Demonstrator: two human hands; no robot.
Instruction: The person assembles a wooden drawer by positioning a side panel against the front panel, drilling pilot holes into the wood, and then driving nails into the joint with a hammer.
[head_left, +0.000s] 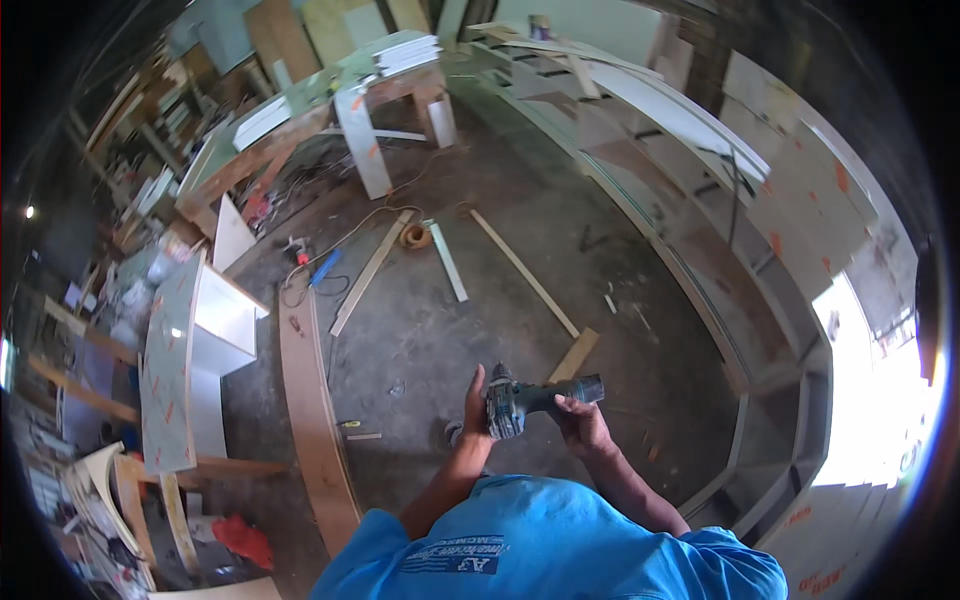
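A dark cordless drill (508, 408) is held sideways in front of my chest, its chuck pointing away from me and its handle end with the battery to the right. My left hand (477, 408) lies against the left side of the motor housing with the thumb raised; its other fingers are mostly hidden behind the tool. Gripping the handle near the battery is my right hand (584, 424), thumb on top. A short wooden board (574, 357) lies on the floor just beyond the drill.
Wooden strips (525, 272) and an orange-brown coil (414, 235) lie on the floor ahead. A long board (308, 400) and white cabinet (225, 330) are at left. A large cabinet frame (665, 225) curves along the right. A workbench (300, 120) stands at the back.
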